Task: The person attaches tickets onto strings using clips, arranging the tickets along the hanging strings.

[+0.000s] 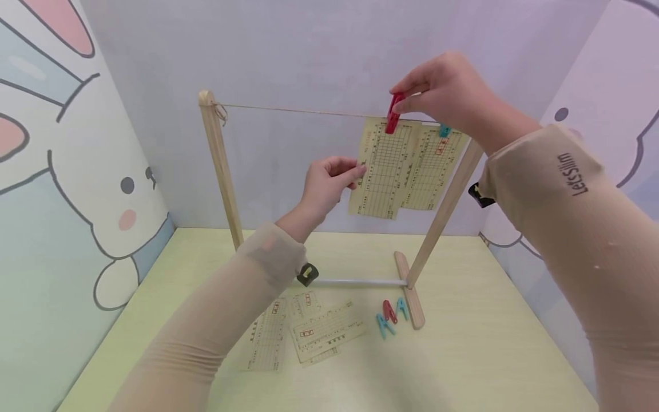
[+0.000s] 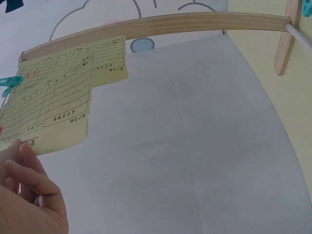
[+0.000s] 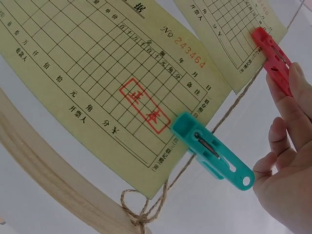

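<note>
A twine line (image 1: 288,109) runs between two wooden posts, and two yellow printed receipt slips hang from it. My right hand (image 1: 448,86) pinches a red clothespin (image 1: 393,114), whose jaws sit over the top edge of the left slip (image 1: 383,171). That slip's left edge is between the thumb and fingers of my left hand (image 1: 329,183). The right slip (image 1: 429,171), partly behind the left one, hangs by a teal clothespin (image 3: 212,151) near the knotted end of the twine. In the right wrist view, a red stamp and the number 243464 show on it.
Several more slips (image 1: 329,329) lie on the table (image 1: 463,355) below the line. Beside them are one red clothespin (image 1: 389,312) and two blue ones (image 1: 385,326). The left post (image 1: 221,166), right post (image 1: 445,217) and a pale crossbar (image 1: 360,282) form the stand.
</note>
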A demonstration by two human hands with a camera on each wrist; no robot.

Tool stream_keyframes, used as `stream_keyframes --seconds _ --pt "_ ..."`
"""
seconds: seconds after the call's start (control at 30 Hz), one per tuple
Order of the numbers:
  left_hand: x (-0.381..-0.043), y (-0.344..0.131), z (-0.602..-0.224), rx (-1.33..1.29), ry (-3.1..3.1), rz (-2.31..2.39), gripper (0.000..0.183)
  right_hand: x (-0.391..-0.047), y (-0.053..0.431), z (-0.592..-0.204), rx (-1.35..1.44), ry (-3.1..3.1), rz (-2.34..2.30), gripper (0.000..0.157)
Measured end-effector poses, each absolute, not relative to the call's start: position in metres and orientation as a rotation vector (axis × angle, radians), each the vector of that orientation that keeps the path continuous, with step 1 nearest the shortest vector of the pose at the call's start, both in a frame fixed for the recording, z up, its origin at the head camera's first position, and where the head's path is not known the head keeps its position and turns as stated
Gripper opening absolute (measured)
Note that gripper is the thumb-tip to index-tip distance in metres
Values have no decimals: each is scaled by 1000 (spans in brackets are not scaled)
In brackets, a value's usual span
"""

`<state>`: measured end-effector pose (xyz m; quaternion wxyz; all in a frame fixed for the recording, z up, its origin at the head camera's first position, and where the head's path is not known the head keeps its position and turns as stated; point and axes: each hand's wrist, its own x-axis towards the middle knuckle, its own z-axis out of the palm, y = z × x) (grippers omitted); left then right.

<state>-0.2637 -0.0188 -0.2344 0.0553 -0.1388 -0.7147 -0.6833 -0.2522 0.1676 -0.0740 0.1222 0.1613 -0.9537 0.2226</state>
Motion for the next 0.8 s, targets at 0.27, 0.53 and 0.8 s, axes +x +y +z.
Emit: stream_keyframes --seconds 0.27,0.53,0.8 --pt "-264 -17 -234 -438 -2189 -2062 20 -252 171 -74 533 -2811 644 44" --pt "-267 -21 -235 -453 -2228 -2033 21 -253 176 -75 534 -2862 666 52" --pt "-266 -24 -235 -446 -2246 -2017 21 -252 180 -77 506 -2864 676 55"
